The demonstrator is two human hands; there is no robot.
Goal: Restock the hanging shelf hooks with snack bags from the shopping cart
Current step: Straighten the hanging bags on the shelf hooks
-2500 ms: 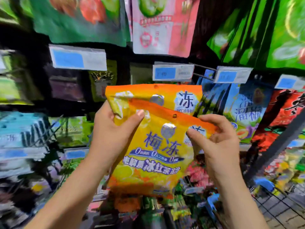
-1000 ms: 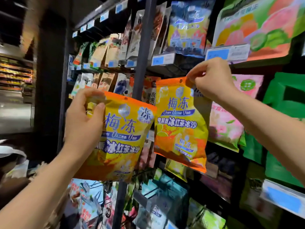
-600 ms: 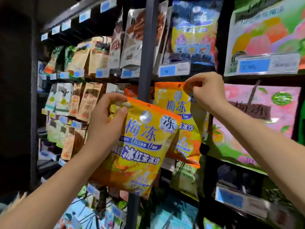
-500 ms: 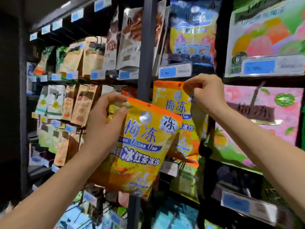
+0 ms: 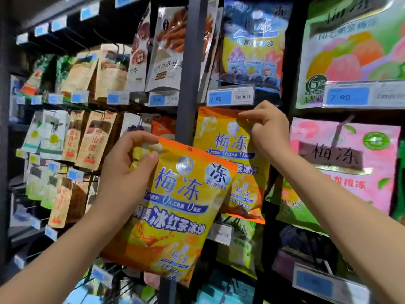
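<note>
Front bag point(image 5: 179, 207) and rear bag point(image 5: 225, 141): glossy plastic film, creased. Post point(image 5: 192, 62): matt dark metal. Brown pouches point(image 5: 83, 71): matt, paper-like. Price tag point(image 5: 231, 98): glossy clear plastic cover.

Two bags at our rack
Our left hand point(image 5: 129, 172) holds the near bag point(image 5: 179, 213) before the post point(image 5: 189, 62); behind it, rightward, our right hand point(image 5: 270, 131) pinches the far bag point(image 5: 223, 139) under a price tag point(image 5: 230, 98).
</note>
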